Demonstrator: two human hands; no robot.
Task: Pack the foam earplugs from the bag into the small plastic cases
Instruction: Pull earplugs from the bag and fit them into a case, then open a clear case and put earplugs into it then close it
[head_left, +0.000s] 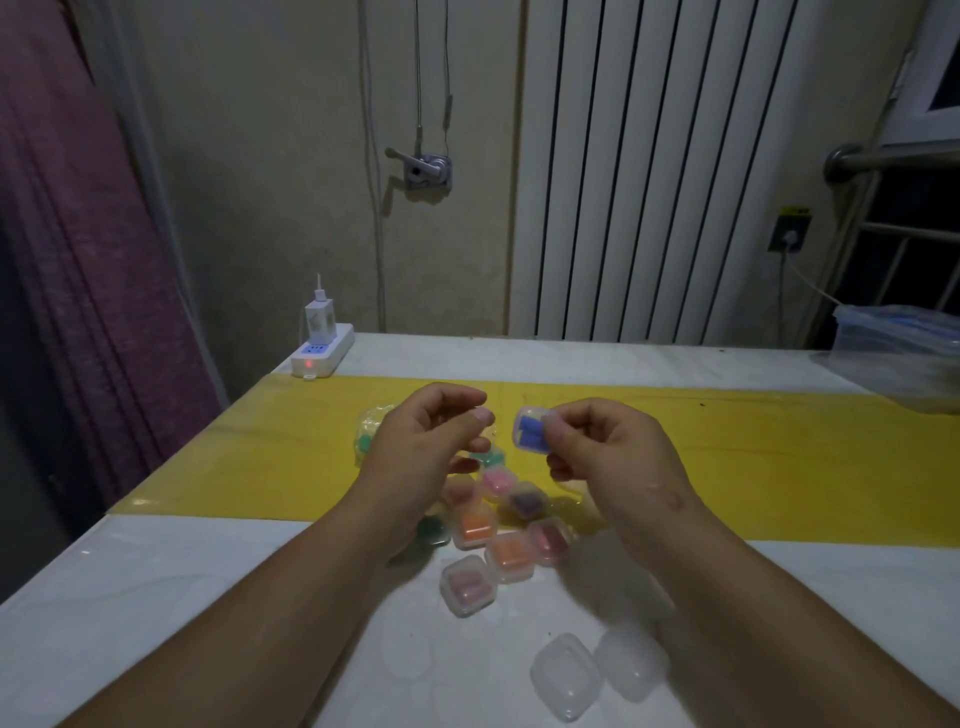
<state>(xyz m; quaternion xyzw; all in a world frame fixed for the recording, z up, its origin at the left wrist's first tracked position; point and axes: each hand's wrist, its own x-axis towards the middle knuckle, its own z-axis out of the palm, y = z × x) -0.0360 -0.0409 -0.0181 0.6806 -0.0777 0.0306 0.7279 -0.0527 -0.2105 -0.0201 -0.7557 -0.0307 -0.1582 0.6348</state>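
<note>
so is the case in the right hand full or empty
Full: blue earplugs show through the clear case pinched in the right hand.

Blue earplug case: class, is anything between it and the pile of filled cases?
Nothing visible. The right hand pinches the blue earplug case in open air near the filled cases; the left hand sits beside it, apart.
</note>
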